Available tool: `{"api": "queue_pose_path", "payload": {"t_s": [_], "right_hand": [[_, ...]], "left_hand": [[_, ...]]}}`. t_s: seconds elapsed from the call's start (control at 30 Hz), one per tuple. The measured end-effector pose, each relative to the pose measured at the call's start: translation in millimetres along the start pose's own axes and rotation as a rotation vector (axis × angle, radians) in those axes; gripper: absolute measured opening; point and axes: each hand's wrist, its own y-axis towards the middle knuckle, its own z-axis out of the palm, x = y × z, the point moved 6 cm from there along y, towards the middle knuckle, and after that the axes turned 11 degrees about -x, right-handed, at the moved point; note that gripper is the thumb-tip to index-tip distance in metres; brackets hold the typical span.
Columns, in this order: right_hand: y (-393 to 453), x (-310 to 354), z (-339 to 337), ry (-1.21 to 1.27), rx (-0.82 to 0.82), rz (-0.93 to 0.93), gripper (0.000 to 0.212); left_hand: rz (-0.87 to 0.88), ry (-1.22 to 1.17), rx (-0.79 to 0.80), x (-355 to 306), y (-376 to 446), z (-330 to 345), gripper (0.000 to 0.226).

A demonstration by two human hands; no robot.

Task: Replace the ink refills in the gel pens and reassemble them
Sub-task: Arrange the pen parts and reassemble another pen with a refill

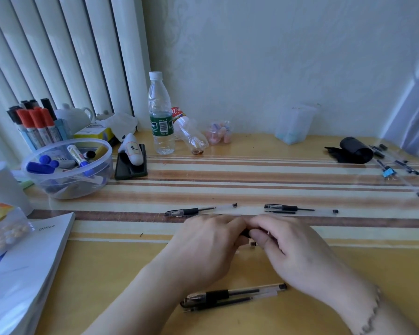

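My left hand and my right hand meet at the table's middle, both closed around one gel pen; only a short dark piece of it shows between the fingers. A small dark pen part lies just under my right thumb. Beyond the hands, a capped clear gel pen lies to the left and another to the right, with a loose refill beside it. Near me lies a third gel pen, a loose refill alongside it.
A clear bowl of markers and a marker cup stand at the back left, beside a water bottle and a dark phone. A white book lies at the left. A black roll and spare pen parts sit at the far right.
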Motion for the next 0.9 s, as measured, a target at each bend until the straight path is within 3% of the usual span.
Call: {"api": "queue_pose_path", "payload": {"t_s": [0.17,0.4,0.63,0.8,0.9], "right_hand": [[-2,1,-6,-0.024,-0.031,-0.063,0.013],[1,-7,-6,0.019,-0.030,-0.017,0.019],[2,3,-16,0.008,-0.298,-0.078,0.013],[5,-3,-6,0.007,-0.086,-0.018,0.036],[5,-8,-7,0.009,-0.124,-0.032,0.023]], "left_hand": [[-0.073,-0.088,0.042,10,-3,-6,0.025],[-0.125,-0.136,0.015,22,-4,-8,0.031],[-0.268,-0.331,-0.034,29,0,-9,0.039],[-0.326,-0.323,-0.120,42,-2,-16,0.042],[-0.333,-0.345,-0.121,42,-1,-17,0.043]]}}
